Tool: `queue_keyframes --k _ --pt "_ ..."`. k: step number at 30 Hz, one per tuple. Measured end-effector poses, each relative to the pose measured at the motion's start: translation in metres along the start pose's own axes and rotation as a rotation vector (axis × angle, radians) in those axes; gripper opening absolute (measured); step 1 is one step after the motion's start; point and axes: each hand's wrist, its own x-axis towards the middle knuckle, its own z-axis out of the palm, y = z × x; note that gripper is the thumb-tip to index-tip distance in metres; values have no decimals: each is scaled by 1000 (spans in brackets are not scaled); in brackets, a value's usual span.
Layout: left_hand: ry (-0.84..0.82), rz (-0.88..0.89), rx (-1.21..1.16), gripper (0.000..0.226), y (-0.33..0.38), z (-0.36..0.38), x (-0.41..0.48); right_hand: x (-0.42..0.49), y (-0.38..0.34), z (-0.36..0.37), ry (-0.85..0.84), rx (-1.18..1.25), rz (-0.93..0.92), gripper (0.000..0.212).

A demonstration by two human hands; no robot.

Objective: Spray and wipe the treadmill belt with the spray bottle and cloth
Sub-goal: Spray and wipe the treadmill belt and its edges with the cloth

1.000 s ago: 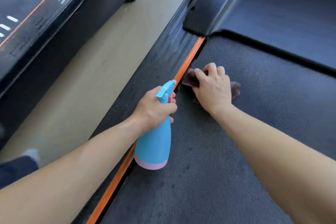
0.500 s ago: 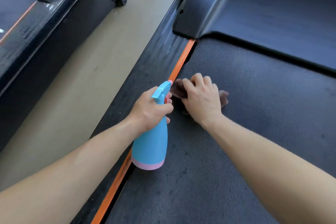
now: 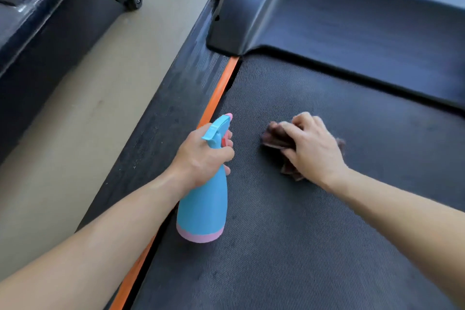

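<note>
Here's the treadmill belt (image 3: 302, 234), dark and textured, filling the near right of the scene, and the cloth (image 3: 273, 137) is down on it, a brownish bunched rag lying toward the far left part of the belt. The right hand (image 3: 312, 148) sits on top of that cloth, fingers curled over it and pinning it to the belt, with folds poking out at the left and near sides of the hand. Just to the left, well clear of the cloth, there's the spray bottle (image 3: 203, 209), blue body, pink base, pink tip on the nozzle, roughly upright over the belt's left edge with the nozzle aimed away toward the far end. The left hand (image 3: 201, 158) is wrapped round its neck, a finger across the red trigger; whether the base touches the belt, can't tell. Running alongside the belt is an orange strip (image 3: 219, 95), then the black side rail (image 3: 163, 133) on its left. At the far end the dark motor cover (image 3: 352, 20) rises over the belt. Further left, tan floor (image 3: 88, 108), and beyond it a second machine (image 3: 37, 33) with a small wheel (image 3: 134, 1)
</note>
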Motion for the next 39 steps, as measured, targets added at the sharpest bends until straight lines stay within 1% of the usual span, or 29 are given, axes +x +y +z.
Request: queue_keyframes --k 2,4,5,7,10,12,14,15,17,20,22,24,25,27,29,30,32,34,36,38,39 --pt "-58 2 0 45 7 13 4 -42 2 -4 -43 10 -71 43" --pt "-128 22 6 51 16 29 9 -74 7 -7 -40 -18 -50 44" --pt "-159 33 12 53 20 38 12 -85 10 -8 -25 -37 -3 46" --pt "-195 39 62 51 27 55 19 -98 20 -9 28 -65 135 50" --pt "-226 35 115 59 41 81 28 -104 42 -12 129 -53 343 56" --pt "-229 41 157 61 49 97 34 -105 59 -16 148 -40 423 57" --pt "-249 33 218 63 58 110 37 -106 68 -20 139 -47 449 55" --pt "-262 33 254 63 63 115 37 -108 69 -22 128 -56 450 56" --pt "-268 37 305 60 69 122 37 -116 67 -23 96 -86 435 67" --pt "-255 35 318 56 72 128 37 -123 64 -16 81 -136 391 77" --pt "-256 35 340 41 70 131 38 -122 65 -12 83 -158 392 76" --pt "-246 42 377 16 66 133 38 -120 66 -9 84 -171 389 75" --pt "-232 41 390 14 64 133 38 -120 67 -9 85 -173 386 74" --pt "-212 43 407 19 60 132 35 -120 66 -8 97 -170 387 73" --pt "-216 32 394 12 57 126 32 -120 66 -8 125 -176 389 71" --pt "-226 25 366 17 55 122 30 -119 66 -8 138 -178 378 69" --pt "-230 19 305 43 52 113 30 -113 65 -8 160 -159 291 64" --pt "-203 33 266 50 51 106 31 -93 66 -8 166 -107 140 58" --pt "-157 32 213 53 51 98 34 -55 72 -7 159 -102 55 48" --pt "-121 31 181 57 51 93 37 -9 80 -10 176 -139 107 40" --pt "-114 31 166 58 50 90 38 14 86 -12 185 -152 181 37"
